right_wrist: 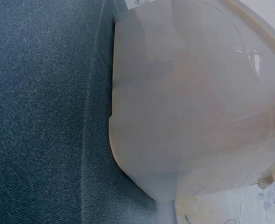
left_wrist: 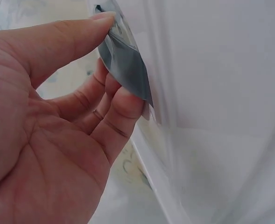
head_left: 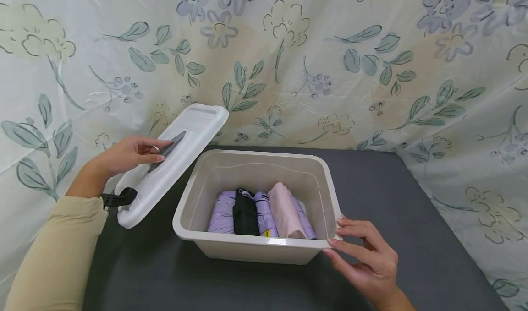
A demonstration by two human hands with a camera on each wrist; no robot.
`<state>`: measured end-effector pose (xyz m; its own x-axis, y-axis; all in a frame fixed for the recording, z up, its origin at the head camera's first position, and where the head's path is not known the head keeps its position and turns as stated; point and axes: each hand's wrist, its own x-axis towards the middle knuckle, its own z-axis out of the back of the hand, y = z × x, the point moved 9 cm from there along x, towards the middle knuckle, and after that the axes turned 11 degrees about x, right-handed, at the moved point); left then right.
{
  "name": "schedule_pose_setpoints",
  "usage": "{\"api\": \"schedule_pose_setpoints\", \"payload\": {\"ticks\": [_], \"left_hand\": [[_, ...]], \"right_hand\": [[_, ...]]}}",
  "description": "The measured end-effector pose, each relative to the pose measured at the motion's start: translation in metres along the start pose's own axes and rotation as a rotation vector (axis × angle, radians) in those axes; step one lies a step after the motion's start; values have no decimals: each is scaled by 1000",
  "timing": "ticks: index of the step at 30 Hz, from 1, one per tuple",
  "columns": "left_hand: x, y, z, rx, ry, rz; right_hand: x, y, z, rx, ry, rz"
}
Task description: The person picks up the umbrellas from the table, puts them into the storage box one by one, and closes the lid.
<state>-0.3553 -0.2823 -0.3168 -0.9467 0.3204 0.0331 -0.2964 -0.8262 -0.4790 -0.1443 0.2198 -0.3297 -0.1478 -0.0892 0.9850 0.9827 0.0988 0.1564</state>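
My left hand (head_left: 133, 157) pinches a grey handle (head_left: 168, 150) on a white plastic lid (head_left: 198, 139). The lid is tilted in the air left of a beige storage bin (head_left: 255, 251). In the left wrist view, thumb and fingertips grip both sides of that handle (left_wrist: 128, 70), close to the lid's pale surface (left_wrist: 221, 84). Fingers and thumb of my right hand (head_left: 367, 258) hold the bin's front right corner at the rim. Inside the bin stand folded cloths: lilac (head_left: 222, 215), black (head_left: 246, 217) and pink (head_left: 285, 210). The right wrist view shows the bin's outer wall (right_wrist: 184, 107) but no hand.
The bin stands on a dark grey tabletop (head_left: 379, 182), which extends to its right and in front. A pale floral curtain (head_left: 313, 63) hangs behind the table and along both sides. A black band (head_left: 119, 198) circles the left wrist, next to the lid's lower end.
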Motion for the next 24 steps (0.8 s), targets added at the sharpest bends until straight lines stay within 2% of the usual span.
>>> {"api": "schedule_pose_setpoints", "payload": {"ticks": [6, 9, 16, 24], "left_hand": [[2, -24, 2, -16, 5, -79], [4, -35, 2, -6, 20, -91], [13, -66, 3, 44, 41, -133], [25, -105, 0, 105, 90, -244]], "right_hand": [[0, 1, 1, 7, 10, -16], [0, 1, 1, 4, 15, -20], [1, 2, 1, 1, 14, -24], [2, 1, 1, 10, 11, -25]]}}
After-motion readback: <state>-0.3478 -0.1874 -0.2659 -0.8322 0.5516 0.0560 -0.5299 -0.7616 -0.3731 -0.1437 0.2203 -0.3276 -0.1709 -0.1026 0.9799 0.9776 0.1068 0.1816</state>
